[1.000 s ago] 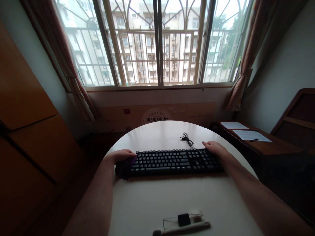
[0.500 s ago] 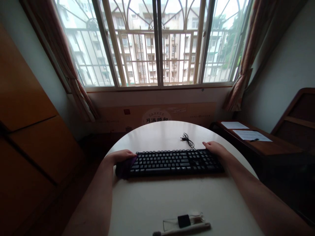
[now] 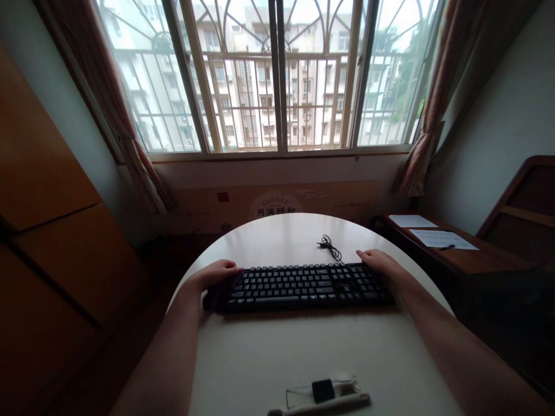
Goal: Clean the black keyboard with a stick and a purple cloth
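A black keyboard (image 3: 303,286) lies across the middle of a round white table (image 3: 303,352). My left hand (image 3: 215,274) is at the keyboard's left end, fingers curled down over a dark cloth (image 3: 212,300) that covers that end. My right hand (image 3: 376,261) rests on the keyboard's far right corner, its fingers wrapped over the edge. Both forearms reach in from the bottom of the view.
A small coiled black cable (image 3: 330,247) lies behind the keyboard. A brush, a small black piece and a clear packet (image 3: 321,394) sit at the table's near edge. A low wooden side table with papers (image 3: 433,236) stands at right, a wooden cabinet (image 3: 52,231) at left, a barred window ahead.
My left hand has shifted slightly towards the keyboard's far left corner with the cloth. The purple bit of cloth seen earlier is now hidden. My right hand has stayed put.
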A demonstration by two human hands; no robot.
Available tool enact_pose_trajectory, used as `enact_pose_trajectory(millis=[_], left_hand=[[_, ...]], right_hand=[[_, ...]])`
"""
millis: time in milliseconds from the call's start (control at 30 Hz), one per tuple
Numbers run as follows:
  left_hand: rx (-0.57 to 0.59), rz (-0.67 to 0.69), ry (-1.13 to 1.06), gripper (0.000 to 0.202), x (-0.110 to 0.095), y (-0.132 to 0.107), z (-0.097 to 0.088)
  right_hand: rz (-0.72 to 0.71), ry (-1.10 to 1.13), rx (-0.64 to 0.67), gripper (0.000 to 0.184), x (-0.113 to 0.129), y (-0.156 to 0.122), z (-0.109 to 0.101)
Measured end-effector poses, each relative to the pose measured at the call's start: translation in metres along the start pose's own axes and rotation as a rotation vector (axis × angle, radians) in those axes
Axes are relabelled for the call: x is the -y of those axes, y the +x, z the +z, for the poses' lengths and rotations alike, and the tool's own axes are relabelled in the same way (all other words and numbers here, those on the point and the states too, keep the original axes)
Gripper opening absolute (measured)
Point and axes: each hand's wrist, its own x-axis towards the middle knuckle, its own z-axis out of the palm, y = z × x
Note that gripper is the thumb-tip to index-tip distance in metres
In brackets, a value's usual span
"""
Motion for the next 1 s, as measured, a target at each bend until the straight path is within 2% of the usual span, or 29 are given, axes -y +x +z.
enact_pose_trajectory(millis=[267,467,600,733,833,1000], left_hand=[[-0.032,0.101,0.016,0.05,-0.004,0.0,0.0],[-0.195,0.097,0.278,0.041,-0.009,0.003,-0.002],[-0.268,0.012,0.54,0.034,-0.018,0.002,-0.003],[-0.177,-0.076,0.601,0.034,-0.022,0.001,-0.003],[-0.11,-0.086,0.6,0.037,-0.023,0.0,-0.001],[-0.168,-0.068,0.706,0.035,-0.038,-0.006,0.005]], right_hand=[[-0.005,0.019,0.002,0.059,-0.006,0.008,0.005],[-0.024,0.013,0.0,0.059,-0.008,0.008,0.004],[-0.029,0.011,0.004,0.058,-0.008,0.008,0.004],[-0.032,0.011,0.0,0.058,-0.009,0.007,0.004],[-0.032,0.008,-0.008,0.059,-0.008,0.006,0.005],[-0.033,-0.007,-0.008,0.057,-0.007,0.004,0.003]])
